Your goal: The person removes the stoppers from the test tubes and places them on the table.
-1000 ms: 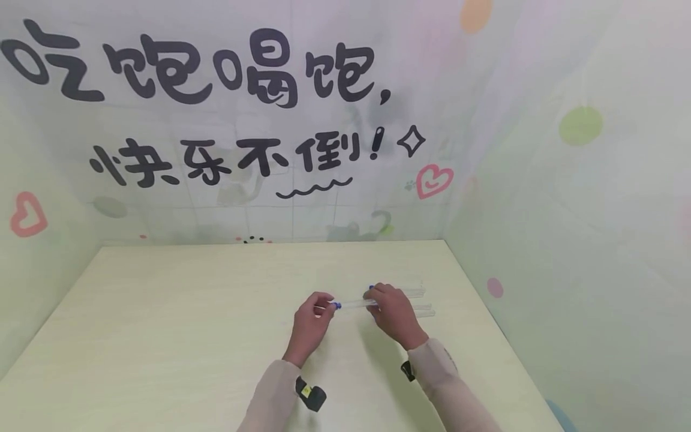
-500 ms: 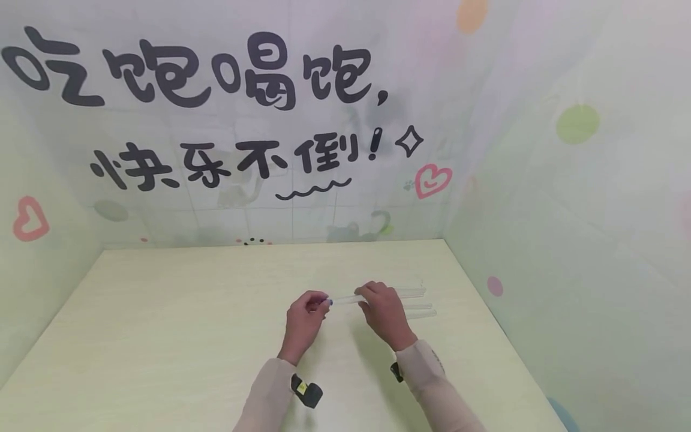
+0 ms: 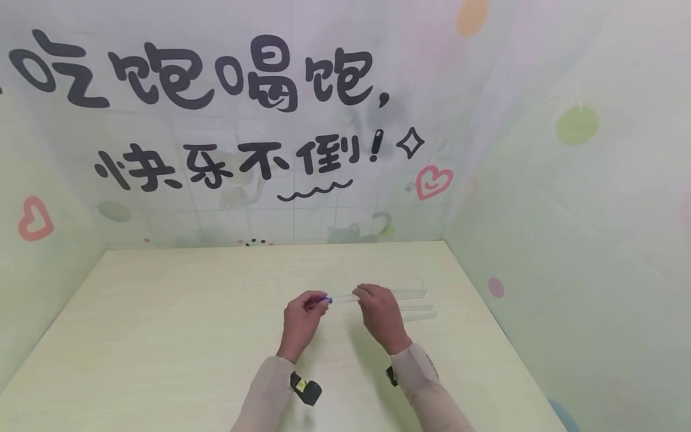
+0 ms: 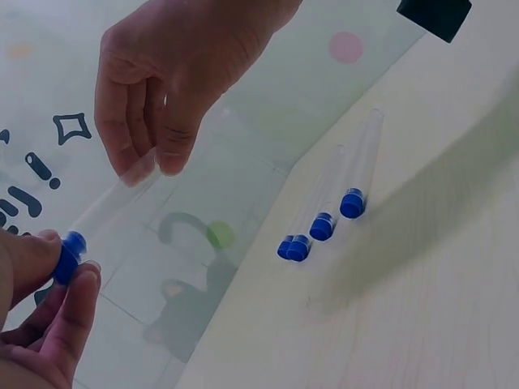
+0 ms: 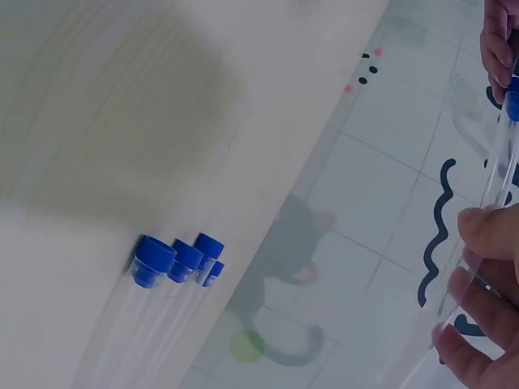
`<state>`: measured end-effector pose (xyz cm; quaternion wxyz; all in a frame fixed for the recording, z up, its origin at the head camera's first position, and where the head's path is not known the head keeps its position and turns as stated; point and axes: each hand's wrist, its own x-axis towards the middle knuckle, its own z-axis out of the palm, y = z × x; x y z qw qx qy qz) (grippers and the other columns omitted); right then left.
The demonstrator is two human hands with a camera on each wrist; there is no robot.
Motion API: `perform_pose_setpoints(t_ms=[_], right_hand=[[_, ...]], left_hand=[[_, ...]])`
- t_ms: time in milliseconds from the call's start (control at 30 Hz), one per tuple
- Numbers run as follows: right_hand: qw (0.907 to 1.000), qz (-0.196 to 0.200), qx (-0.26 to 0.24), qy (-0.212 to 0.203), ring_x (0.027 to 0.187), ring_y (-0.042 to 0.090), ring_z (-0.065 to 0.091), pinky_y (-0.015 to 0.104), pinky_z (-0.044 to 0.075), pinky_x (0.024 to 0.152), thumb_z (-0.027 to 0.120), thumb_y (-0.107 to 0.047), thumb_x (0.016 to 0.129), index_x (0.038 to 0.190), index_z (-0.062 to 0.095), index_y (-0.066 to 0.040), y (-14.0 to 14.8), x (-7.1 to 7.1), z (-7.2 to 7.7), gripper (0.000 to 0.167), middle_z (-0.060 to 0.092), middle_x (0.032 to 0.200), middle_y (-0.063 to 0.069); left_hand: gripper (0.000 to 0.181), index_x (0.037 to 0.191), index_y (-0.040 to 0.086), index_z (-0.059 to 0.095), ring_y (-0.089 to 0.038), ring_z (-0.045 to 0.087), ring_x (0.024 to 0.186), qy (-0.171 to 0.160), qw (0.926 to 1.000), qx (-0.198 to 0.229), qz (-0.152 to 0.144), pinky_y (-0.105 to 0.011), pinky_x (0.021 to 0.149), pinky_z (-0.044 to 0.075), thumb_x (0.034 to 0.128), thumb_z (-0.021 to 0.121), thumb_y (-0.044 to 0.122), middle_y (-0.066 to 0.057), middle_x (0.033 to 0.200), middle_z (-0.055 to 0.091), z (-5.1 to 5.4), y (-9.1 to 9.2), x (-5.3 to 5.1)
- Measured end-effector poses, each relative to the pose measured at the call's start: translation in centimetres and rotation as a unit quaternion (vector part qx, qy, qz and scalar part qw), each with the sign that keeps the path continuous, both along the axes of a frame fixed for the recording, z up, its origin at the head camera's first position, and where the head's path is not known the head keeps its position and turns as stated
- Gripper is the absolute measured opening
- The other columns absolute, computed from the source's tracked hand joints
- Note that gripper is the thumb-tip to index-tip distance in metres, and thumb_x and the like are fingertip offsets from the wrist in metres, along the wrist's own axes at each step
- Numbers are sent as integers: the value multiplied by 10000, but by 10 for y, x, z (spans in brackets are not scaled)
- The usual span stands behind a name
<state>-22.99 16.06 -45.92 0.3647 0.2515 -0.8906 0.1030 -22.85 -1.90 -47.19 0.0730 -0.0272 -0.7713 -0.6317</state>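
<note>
My left fingers (image 4: pixel 77 306) pinched a blue cap (image 4: pixel 68 258), my right fingers (image 4: pixel 120 134) its clear tube (image 4: pixel 112 197), with four capped tubes (image 4: pixel 322 227) below them.

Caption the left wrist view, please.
Left hand pinches a blue cap; right hand holds its clear tube; four capped tubes lie on the table.

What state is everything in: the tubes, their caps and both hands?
Held tube: clear, raised off the table.
Held cap: blue, at the tube's end; how firmly seated, cannot tell.
Four other tubes: lying on the table.
Other caps: blue, on their tubes.
Left hand: pinching the held cap.
Right hand: holding the tube's body.
</note>
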Motion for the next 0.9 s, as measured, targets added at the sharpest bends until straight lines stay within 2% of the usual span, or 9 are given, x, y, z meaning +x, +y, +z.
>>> perform_pose_setpoints(t_ms=[133, 267, 433, 633, 767, 900], right_hand=[[9999, 29, -32, 114, 792, 195, 670, 322, 538, 734, 764, 68, 688, 902, 701, -84, -2, -1, -2, 270, 710, 862, 30], [9997, -19, 50, 241, 784, 186, 674, 317, 543, 727, 734, 62, 723, 900, 713, -86, -4, -3, -4, 232, 714, 849, 25], [9981, -1, 82, 607, 770, 183, 669, 322, 545, 726, 689, 93, 729, 889, 722, -77, -5, -2, -8, 236, 720, 844, 27], [9948, 8, 94, 1013, 808, 193, 672, 365, 552, 788, 682, 100, 714, 927, 724, -75, -5, -1, -12, 278, 722, 887, 31], [9885, 6, 150, 1504, 821, 193, 677, 372, 553, 806, 631, 72, 764, 938, 725, -72, -6, -4, -16, 244, 725, 900, 37], [9759, -35, 216, 2172, 811, 188, 679, 372, 558, 802, 504, 28, 882, 915, 729, -71, -6, -8, -23, 248, 730, 891, 41]], left_hand=[[168, 1049, 35, 684, -224, 692, 803, 63, 9997, -209, 70, -248, 697, 562, 902, 627, 93, -133, 940, 714, 1, 1, 1], [152, 1035, 24, 678, -190, 680, 784, 160, 9989, -392, 219, -240, 691, 561, 920, 605, 93, -133, 931, 709, 2, 2, 2], [156, 1017, -15, 678, -178, 678, 754, 246, 9979, -421, 422, -234, 670, 562, 918, 609, 83, -140, 899, 705, 3, 5, 3], [148, 989, -43, 679, -189, 673, 705, 341, 9969, -439, 565, -236, 628, 557, 915, 605, 62, -192, 876, 699, 6, 6, 3], [149, 978, -50, 680, -185, 670, 685, 245, 9972, -427, 556, -238, 607, 550, 920, 592, 56, -215, 878, 695, 9, 5, 3], [158, 963, -64, 685, -161, 662, 656, 42, 9980, -362, 514, -220, 589, 548, 919, 585, 51, -200, 827, 692, 11, 3, 2]])
